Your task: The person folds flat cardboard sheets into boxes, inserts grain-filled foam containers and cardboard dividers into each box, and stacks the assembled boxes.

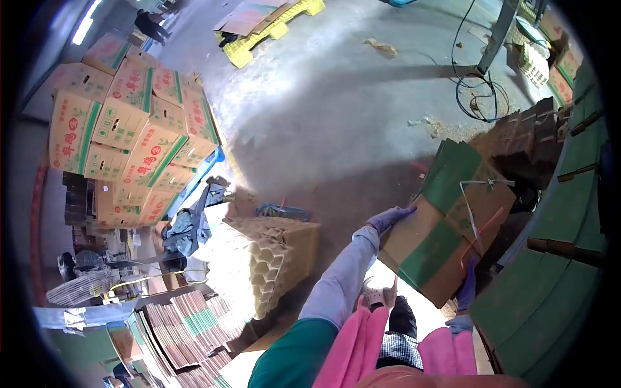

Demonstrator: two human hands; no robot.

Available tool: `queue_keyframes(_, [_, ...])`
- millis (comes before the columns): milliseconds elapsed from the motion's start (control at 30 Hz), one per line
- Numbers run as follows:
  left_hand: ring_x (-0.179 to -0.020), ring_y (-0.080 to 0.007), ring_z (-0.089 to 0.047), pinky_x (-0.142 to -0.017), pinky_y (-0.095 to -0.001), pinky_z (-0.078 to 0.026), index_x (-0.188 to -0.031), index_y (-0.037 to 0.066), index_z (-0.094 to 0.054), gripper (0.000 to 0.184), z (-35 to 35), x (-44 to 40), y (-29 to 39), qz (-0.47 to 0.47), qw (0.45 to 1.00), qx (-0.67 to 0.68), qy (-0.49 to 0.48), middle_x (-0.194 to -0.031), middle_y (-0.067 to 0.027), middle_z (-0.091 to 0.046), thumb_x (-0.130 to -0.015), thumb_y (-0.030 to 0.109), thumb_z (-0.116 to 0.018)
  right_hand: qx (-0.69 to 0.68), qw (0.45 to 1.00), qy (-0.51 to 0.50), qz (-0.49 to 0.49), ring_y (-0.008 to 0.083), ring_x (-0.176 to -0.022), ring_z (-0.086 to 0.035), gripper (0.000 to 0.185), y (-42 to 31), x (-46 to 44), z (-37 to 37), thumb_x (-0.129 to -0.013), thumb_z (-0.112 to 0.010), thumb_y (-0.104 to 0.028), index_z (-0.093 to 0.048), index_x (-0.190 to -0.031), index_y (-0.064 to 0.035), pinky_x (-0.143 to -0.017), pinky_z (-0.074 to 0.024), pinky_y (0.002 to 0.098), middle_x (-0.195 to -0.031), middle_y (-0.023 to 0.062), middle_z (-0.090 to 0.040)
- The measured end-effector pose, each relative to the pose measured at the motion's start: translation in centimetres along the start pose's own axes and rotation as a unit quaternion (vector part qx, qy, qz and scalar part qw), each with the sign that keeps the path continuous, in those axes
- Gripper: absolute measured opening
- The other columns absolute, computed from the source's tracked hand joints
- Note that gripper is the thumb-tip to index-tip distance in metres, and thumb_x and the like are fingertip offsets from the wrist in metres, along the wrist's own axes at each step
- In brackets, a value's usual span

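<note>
A strapped bundle of flattened cardboard boxes, brown with green bands, is tilted in front of me at the right. A white strap and a reddish one cross its top. My left hand, in a purple glove, grips its left edge, the thumb side lying along the top. My right hand, also gloved in purple, holds the opposite edge near the lower corner; part of its fingers is hidden by the cardboard.
Green-banded cardboard stacks rise close on my right. Egg trays stand at the left, with flattened cardboard below them. Printed cartons are piled farther left. A yellow pallet and a black cable lie on the floor.
</note>
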State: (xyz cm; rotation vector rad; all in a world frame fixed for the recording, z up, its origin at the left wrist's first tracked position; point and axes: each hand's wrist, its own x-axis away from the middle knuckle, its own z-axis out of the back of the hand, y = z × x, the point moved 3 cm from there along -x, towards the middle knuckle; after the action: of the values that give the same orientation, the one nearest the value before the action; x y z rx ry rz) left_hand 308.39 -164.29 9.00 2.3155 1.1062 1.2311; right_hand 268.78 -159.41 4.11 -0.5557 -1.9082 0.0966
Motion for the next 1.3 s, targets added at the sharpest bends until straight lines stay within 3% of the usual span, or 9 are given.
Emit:
queue_keyframes(167, [-0.088,-0.0196,-0.07,-0.082,-0.0318,-0.056,-0.12,0.008,-0.065,0.057,-5.2,7.0,2.5,0.113,0.982,0.123,0.086,-0.104,-0.0072,-0.072,-0.082,0.049,-0.076,-0.015,0.986,0.021,0.165,0.0262,-0.104,-0.063,0.066,0.3,1.9,-1.2,-0.09,-0.062,-0.057,-0.056,-0.131,-0.0053,-0.09,-0.0532,0.0389,-0.123,0.0125,-0.064])
queue_keyframes(367, [-0.088,-0.0235,-0.071,-0.082,-0.0344,-0.057,-0.124,0.008,-0.063,0.056,-8.4,16.3,-0.7,0.133,0.959,0.196,0.157,-0.107,-0.0101,-0.072,-0.081,0.04,-0.078,0.067,0.985,0.012,0.159,0.0235,-0.109,-0.06,0.058,1.0,7.1,-2.2,-0.09,-0.065,-0.04,-0.053,-0.134,-0.0046,-0.094,-0.0501,0.0365,-0.126,0.0107,-0.061])
queue_keyframes(433, [-0.092,-0.0231,-0.07,-0.085,-0.0342,-0.056,-0.125,0.006,-0.063,0.058,-11.2,22.5,-1.1,0.079,0.962,0.242,0.101,-0.109,-0.0102,-0.071,-0.081,0.04,-0.078,0.109,0.984,0.0,0.143,0.0226,-0.11,-0.059,0.056,1.6,9.9,-3.1,-0.09,-0.066,-0.034,-0.052,-0.135,-0.0044,-0.096,-0.0491,0.0357,-0.127,0.0101,-0.061])
queue_keyframes(467, [-0.103,-0.021,-0.067,-0.093,-0.0335,-0.053,-0.126,0.003,-0.062,0.059,-10.1,23.9,-3.9,0.021,0.968,0.188,0.163,-0.116,-0.0093,-0.069,-0.082,0.039,-0.076,0.137,0.98,-0.015,0.141,0.0221,-0.111,-0.059,0.056,2.1,11.8,-4.4,-0.09,-0.067,-0.031,-0.052,-0.136,-0.0043,-0.097,-0.0486,0.0352,-0.127,0.0098,-0.06])
queue_keyframes(500, [-0.113,-0.0188,-0.061,-0.099,-0.0332,-0.049,-0.131,0.001,-0.057,0.059,-9.1,26.1,-7.1,0.038,0.952,0.261,0.156,-0.125,-0.0088,-0.064,-0.085,0.035,-0.074,0.163,0.975,-0.038,0.146,0.0217,-0.112,-0.059,0.055,2.7,13.5,-5.4,-0.09,-0.067,-0.028,-0.052,-0.137,-0.0042,-0.097,-0.048,0.0348,-0.127,0.0095,-0.06])
queue_keyframes(633, [-0.118,-0.019,-0.057,-0.103,-0.0338,-0.045,-0.142,0.008,-0.047,0.06,-11.7,38.4,-9.6,-0.078,0.948,0.293,0.094,-0.132,-0.0086,-0.058,-0.088,0.024,-0.069,0.318,0.884,-0.145,0.31,0.0209,-0.117,-0.056,0.067,5.1,22.1,-12.4,-0.082,-0.071,-0.009,-0.044,-0.143,-0.0041,-0.103,-0.0438,0.0331,-0.133,0.0071,-0.056])
queue_keyframes(867, [-0.121,-0.0207,-0.055,-0.105,-0.0337,-0.043,-0.144,0.006,-0.044,0.071,-19.1,45.4,-5.3,-0.111,0.978,0.034,0.174,-0.135,-0.0108,-0.056,-0.081,0.025,-0.072,0.469,0.793,-0.31,0.234,0.0209,-0.115,-0.057,0.059,7.1,40.5,-17.4,-0.083,-0.072,-0.011,-0.05,-0.137,-0.0028,-0.101,-0.0459,0.0331,-0.13,0.01,-0.059])
queue_keyframes(1133, [-0.125,-0.0227,-0.053,-0.107,-0.0336,-0.04,-0.146,0.003,-0.04,0.084,-36.1,51.4,-7.9,-0.177,0.924,-0.313,0.128,-0.138,-0.0133,-0.053,-0.073,0.027,-0.075,0.399,0.749,-0.437,0.299,0.0209,-0.113,-0.059,0.051,13.4,60.3,-3.9,-0.085,-0.074,-0.013,-0.057,-0.131,-0.0013,-0.098,-0.0482,0.033,-0.126,0.0134,-0.062])
queue_keyframes(1300, [-0.127,-0.024,-0.051,-0.109,-0.0335,-0.039,-0.147,0.001,-0.038,0.092,-48.0,53.3,-10.6,-0.219,0.848,-0.483,0.025,-0.14,-0.0149,-0.052,-0.068,0.028,-0.078,0.327,0.797,-0.362,0.356,0.0208,-0.111,-0.06,0.045,17.9,61.2,6.3,-0.086,-0.076,-0.014,-0.061,-0.127,-0.0004,-0.097,-0.0497,0.0329,-0.123,0.0156,-0.064])
